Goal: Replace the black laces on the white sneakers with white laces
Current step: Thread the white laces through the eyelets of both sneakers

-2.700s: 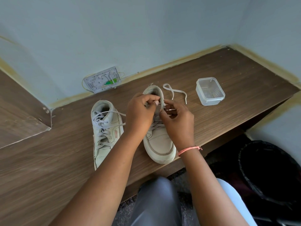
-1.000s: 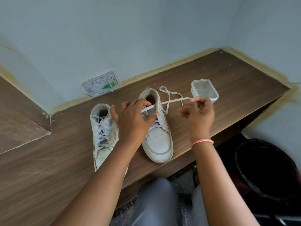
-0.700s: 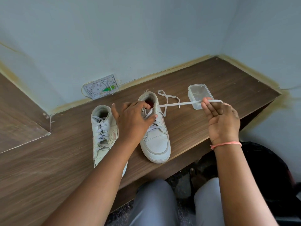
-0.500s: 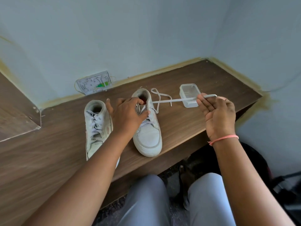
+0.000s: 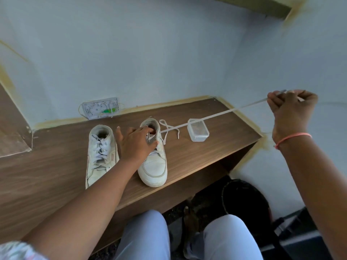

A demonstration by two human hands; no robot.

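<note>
White flat lace (image 5: 214, 115) runs taut from the right white sneaker (image 5: 154, 156) to the right hand (image 5: 290, 111), fingers pinching its end; left hand (image 5: 136, 142) presses the sneaker, fingers relaxed.

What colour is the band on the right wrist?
Pink-orange; the wrist band shows clearly in the head view.

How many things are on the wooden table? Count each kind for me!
White sneakers: 2, the left sneaker and the right sneaker.
Clear plastic box: 1.
Loose lace being pulled: 1.
Total: 4 things on the table.
</note>
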